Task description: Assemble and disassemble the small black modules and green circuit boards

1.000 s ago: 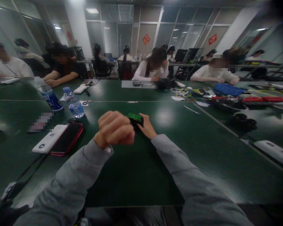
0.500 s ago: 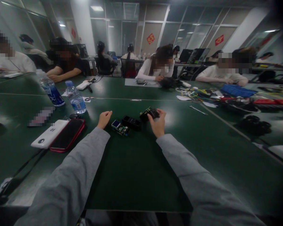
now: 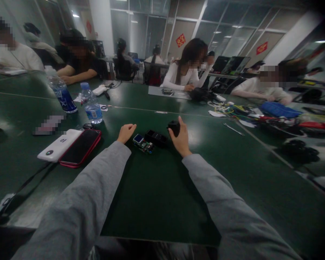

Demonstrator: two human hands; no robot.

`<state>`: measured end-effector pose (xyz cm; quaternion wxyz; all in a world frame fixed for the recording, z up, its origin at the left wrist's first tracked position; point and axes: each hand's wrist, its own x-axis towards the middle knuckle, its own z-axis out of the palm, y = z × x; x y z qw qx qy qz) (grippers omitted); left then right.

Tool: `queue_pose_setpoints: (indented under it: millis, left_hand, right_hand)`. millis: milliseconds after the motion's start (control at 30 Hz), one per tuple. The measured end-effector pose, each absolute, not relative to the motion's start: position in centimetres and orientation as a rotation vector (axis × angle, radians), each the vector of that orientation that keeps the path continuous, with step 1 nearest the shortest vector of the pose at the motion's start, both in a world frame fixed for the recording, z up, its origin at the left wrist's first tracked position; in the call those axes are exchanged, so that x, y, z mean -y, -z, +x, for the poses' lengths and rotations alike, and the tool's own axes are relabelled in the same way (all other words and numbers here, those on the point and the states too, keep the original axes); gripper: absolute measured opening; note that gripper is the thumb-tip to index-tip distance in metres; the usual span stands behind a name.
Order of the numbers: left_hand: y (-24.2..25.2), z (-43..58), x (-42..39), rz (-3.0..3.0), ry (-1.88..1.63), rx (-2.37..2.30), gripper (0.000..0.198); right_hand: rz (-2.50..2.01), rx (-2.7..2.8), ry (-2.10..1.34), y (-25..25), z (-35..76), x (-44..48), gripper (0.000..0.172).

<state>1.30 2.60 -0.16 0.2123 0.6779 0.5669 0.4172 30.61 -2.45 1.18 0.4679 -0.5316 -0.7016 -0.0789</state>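
My right hand [image 3: 182,140] grips a small black boxy part [image 3: 174,126] between thumb and fingers, just above the green table [image 3: 162,195]. The far side of that part is hidden. Loosely curled, with nothing visible in it, my left hand [image 3: 126,133] rests near a small circuit board [image 3: 143,144] that carries a little square screen. Between the two hands lies a black rectangular casing [image 3: 156,138], right beside the board.
On the left are a white power bank [image 3: 56,146], a red-cased phone [image 3: 81,147] and two plastic bottles [image 3: 92,106]. A wrench [image 3: 233,129], tangled cables [image 3: 227,108] and a blue pouch [image 3: 276,110] lie on the right. Several people sit across the table.
The part in my right hand has turned, so its green, circuit-like face no longer shows. My left hand stays curled by the board. The camera view has shifted and tilted slightly.
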Motion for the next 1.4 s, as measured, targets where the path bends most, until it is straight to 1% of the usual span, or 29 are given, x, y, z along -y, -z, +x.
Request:
queue_pose_setpoints:
  millis: [67, 300, 367, 533, 600, 767, 900, 1100, 1200, 1300, 1400]
  left_hand:
    - [0.1, 1.3, -2.6, 1.883, -1.169, -1.572, 0.045]
    - [0.2, 1.3, -2.3, 1.894, -1.133, -1.585, 0.046]
    - [0.2, 1.3, -2.3, 1.891, -1.137, -1.587, 0.046]
    - [0.3, 1.2, -2.3, 1.896, -1.149, -1.553, 0.045]
    - [0.3, 1.2, -2.3, 1.898, -1.144, -1.555, 0.045]
    - [0.1, 1.2, -2.4, 1.915, -1.13, -1.587, 0.045]
    - [0.0, 1.2, -2.2, 1.931, -1.118, -1.582, 0.045]
    - [0.0, 1.3, -2.1, 1.917, -1.11, -1.607, 0.045]
    - [0.0, 1.3, -2.1, 1.91, -1.113, -1.59, 0.045]
    - [0.0, 1.2, -2.1, 1.911, -1.117, -1.578, 0.045]
    - [0.0, 1.2, -2.0, 1.913, -1.104, -1.585, 0.044]
  right_hand:
    - [-1.305, 1.749, 0.175, -1.0, 30.7, 2.6, 0.073]
    - [-1.379, 1.784, 0.132, -0.6, 31.0, 3.0, 0.081]
    - [-1.412, 1.84, 0.155, -0.4, 31.0, 2.8, 0.077]
    - [-1.412, 1.942, 0.237, 0.0, 31.0, 2.6, 0.058]
    - [-1.391, 1.964, 0.217, 0.3, 31.2, 2.4, 0.054]
    - [-1.35, 1.988, 0.133, 0.8, 31.3, 2.1, 0.055]
    - [-1.305, 1.964, 0.103, 0.1, 30.9, 2.7, 0.052]
    - [-1.273, 1.621, 0.355, -1.4, 33.0, 3.5, 0.054]
    - [-1.361, 1.538, 0.353, -0.4, 35.6, 2.8, 0.053]
    - [-1.487, 1.455, 0.258, 1.2, 37.5, 1.8, 0.052]
    - [-1.585, 1.557, 0.157, 2.4, 38.0, 1.2, 0.05]
